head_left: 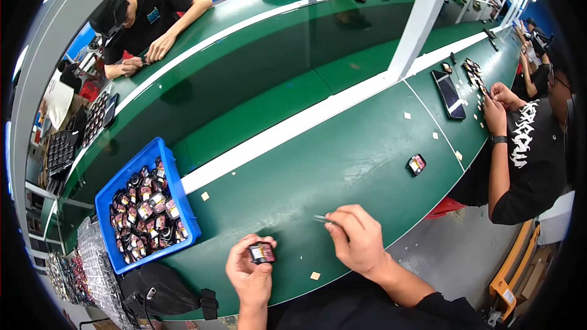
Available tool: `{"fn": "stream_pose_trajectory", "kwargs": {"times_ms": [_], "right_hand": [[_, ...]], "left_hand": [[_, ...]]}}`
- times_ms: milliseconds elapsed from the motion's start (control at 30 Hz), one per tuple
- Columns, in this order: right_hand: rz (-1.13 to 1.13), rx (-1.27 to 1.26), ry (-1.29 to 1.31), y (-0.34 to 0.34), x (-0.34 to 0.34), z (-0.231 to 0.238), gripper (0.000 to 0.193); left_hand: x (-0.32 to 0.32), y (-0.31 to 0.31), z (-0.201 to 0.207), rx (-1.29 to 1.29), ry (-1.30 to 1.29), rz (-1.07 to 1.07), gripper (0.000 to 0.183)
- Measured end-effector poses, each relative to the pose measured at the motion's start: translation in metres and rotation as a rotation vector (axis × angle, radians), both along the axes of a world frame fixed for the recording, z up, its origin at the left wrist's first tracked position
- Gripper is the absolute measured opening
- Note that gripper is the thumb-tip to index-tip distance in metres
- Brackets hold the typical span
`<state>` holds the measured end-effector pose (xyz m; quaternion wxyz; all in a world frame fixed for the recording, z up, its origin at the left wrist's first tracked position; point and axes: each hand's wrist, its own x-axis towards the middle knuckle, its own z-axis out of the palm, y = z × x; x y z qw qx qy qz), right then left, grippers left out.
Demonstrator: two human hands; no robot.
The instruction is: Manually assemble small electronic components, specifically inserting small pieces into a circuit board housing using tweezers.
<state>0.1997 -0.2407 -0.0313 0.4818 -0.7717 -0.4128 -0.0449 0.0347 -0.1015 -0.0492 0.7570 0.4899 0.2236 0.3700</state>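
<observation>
My left hand (251,272) is closed around a small black device (263,253) with a pink and yellow printed face turned up. Its fingers wrap the edges, so the underside is hidden. To the right, my right hand (361,243) pinches thin metal tweezers (320,218), whose tips point left over the green table (293,201). The tweezers and the device are apart. A similar small device (416,164) lies alone on the table, farther right. Many more of the same kind fill a blue bin (191,223) left of my hands.
A black bag (160,290) lies at the near left edge. Small pale squares (315,276) are scattered on the table. A white ledge and metal post (422,21) stand beyond. Co-workers sit at right and far left; a dark tray (448,94) lies by the right one.
</observation>
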Motion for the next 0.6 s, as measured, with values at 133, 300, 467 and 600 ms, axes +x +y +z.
{"fn": "stream_pose_trajectory", "kwargs": {"times_ms": [133, 300, 467, 600], "right_hand": [[-0.425, -0.139, -0.045, -0.036, 0.045, 0.012, 0.025], [-0.781, -0.400, -0.035, -0.073, 0.084, 0.018, 0.033], [-0.659, -0.336, 0.011, -0.080, 0.082, -0.001, 0.026], [-0.483, -0.267, -0.001, -0.053, 0.052, -0.002, 0.027]], "left_hand": [[-0.020, 0.041, 0.022, 0.356, 0.114, 0.237, 0.071], [-0.033, 0.107, 0.050, 0.836, 0.556, 0.588, 0.043], [-0.033, 0.141, 0.046, 1.018, 0.979, 0.668, 0.041], [-0.019, 0.100, 0.052, 1.345, 0.838, 0.763, 0.037]]}}
